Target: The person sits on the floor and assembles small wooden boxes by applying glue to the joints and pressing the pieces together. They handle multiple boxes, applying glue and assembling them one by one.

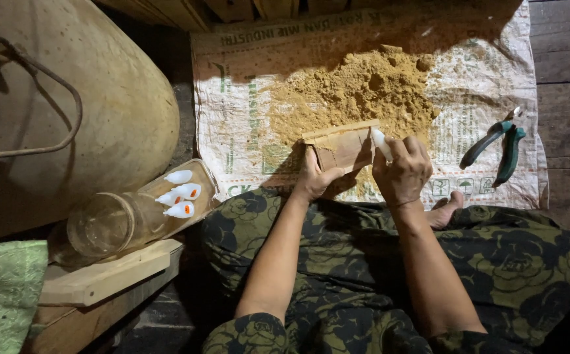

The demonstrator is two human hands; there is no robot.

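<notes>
From the head camera, the left hand is closed around the near left end of a short brown wooden block with a pale strip along its top edge, thumb on the side facing the person. The right hand has its fingers clamped on a small white plastic bottle, whose tip is pressed against the block's right end. Just beyond the block lies a heap of tan sawdust-like powder, spread on a white woven plastic sack with green print that covers the dark plank floor. Well to the right of the right hand, green-handled pliers rest on the sack. Left of the left hand, a clear glass jar on its side carries four small white bottles with orange marks on its upper wall. Beneath both forearms is a dark floral cloth over the lap.
</notes>
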